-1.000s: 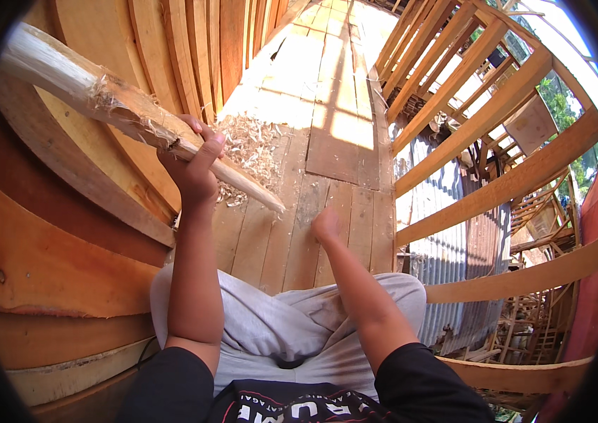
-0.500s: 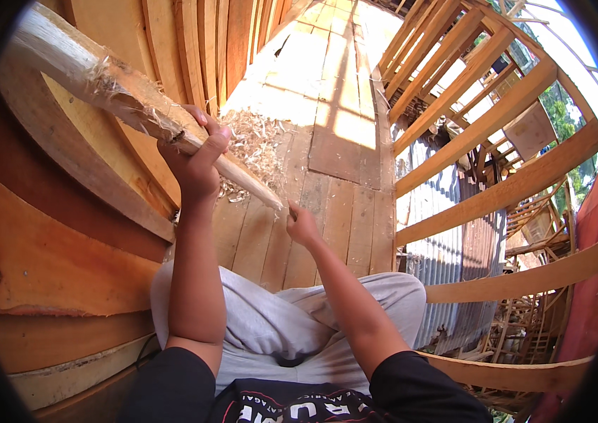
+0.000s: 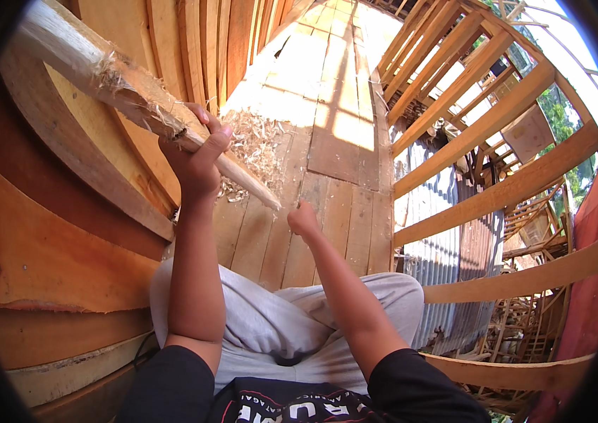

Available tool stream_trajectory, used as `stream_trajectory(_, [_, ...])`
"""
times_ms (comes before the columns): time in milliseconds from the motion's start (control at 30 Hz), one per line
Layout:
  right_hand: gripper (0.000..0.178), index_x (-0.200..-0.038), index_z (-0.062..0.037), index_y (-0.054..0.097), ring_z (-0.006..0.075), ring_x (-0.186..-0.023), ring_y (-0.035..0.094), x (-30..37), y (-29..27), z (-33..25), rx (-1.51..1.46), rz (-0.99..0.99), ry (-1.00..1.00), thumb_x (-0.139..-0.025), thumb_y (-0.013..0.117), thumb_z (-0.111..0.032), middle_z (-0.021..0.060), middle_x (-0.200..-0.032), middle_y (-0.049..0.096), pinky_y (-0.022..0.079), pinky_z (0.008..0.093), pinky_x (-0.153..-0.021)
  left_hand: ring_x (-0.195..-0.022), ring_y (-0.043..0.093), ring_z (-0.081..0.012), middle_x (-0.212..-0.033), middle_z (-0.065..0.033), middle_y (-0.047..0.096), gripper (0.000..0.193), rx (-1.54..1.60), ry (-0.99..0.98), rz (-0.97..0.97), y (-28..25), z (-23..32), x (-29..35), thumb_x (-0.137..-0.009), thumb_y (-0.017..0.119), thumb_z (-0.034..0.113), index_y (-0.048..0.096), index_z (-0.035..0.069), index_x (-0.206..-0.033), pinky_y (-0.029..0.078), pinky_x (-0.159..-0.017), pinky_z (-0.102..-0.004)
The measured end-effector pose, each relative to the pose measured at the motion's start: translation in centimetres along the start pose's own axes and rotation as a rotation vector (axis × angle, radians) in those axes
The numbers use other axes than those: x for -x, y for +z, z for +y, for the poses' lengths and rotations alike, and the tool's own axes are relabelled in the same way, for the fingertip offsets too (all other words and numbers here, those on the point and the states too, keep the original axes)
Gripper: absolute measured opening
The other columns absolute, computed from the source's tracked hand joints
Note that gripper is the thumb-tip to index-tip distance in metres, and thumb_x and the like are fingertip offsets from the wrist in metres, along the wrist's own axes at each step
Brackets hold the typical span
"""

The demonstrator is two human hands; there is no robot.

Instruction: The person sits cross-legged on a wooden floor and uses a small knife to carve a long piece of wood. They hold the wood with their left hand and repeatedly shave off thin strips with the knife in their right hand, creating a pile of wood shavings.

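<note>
A long, partly shaved wooden pole (image 3: 70, 56) slants from the upper left down to a narrow tip near the middle of the view. Curled, frayed fibres stand up along its upper part. My left hand (image 3: 199, 155) is closed round the narrower lower section, thumb across the top. Just right of the tip, apart from it, my right hand (image 3: 303, 218) is closed with its knuckles raised. Whatever its fingers hold, if anything, is hidden. Beneath the pole a heap of pale wood shavings (image 3: 253, 144) lies on the plank floor (image 3: 334, 151).
Curved wooden planks (image 3: 66, 264) rise close on my left. To the right stands a row of spaced wooden ribs (image 3: 475, 201), with corrugated metal sheets (image 3: 447, 282) and timber scraps beyond. My crossed legs in grey trousers (image 3: 264, 303) lie under my forearms.
My right hand has turned slightly and its knuckles show higher, a little farther from the pole's tip. My left hand and the pole stay nearly in place.
</note>
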State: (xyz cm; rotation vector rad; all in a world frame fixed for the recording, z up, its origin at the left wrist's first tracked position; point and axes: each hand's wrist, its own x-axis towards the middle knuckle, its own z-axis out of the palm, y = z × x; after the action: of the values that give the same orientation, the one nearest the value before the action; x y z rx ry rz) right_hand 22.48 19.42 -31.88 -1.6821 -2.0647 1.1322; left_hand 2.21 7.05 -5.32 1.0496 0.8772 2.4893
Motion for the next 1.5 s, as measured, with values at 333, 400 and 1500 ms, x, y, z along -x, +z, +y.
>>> stream_trajectory(333, [0.030, -0.121, -0.0034, 0.049, 0.0124, -0.051, 0.051, 1.3, -7.0, 0.4, -0.213, -0.035, 0.051, -0.097, 0.053, -0.022, 0.0043, -0.076, 0.052, 0.039, 0.0281, -0.041, -0.060, 0.045, -0.0109, -0.069, -0.0034, 0.045, 0.032, 0.120, -0.042, -0.193, 0.0, -1.9, 0.6, -0.069, 0.061, -0.003, 0.042, 0.008, -0.093, 0.041, -0.058, -0.0238])
stream_trajectory(400, [0.031, -0.120, -0.0034, 0.049, 0.0111, -0.051, 0.051, 5.2, -8.7, -4.7, -0.387, -0.069, 0.154, -0.096, 0.055, -0.022, 0.0032, -0.078, 0.053, 0.041, 0.0269, -0.041, -0.060, 0.043, -0.0111, -0.069, -0.0031, 0.043, 0.034, 0.130, -0.063, -0.269, -1.6, -1.7, 0.8, -0.069, 0.060, -0.001, 0.039, 0.009, -0.094, 0.039, -0.058, -0.0241])
stream_trajectory(1500, [0.047, -0.082, 0.0052, 0.057, 0.0447, -0.075, 0.058, 7.7, -8.1, -11.2, -0.176, -0.145, -0.292, -0.100, 0.041, -0.035, 0.0275, -0.079, 0.061, 0.044, 0.0482, -0.070, -0.089, 0.054, -0.0223, -0.086, -0.0080, 0.052, 0.054, 0.143, -0.164, -0.478, -0.9, -5.7, 1.1, -0.073, 0.058, 0.018, 0.047, 0.001, -0.123, 0.033, -0.111, -0.0540])
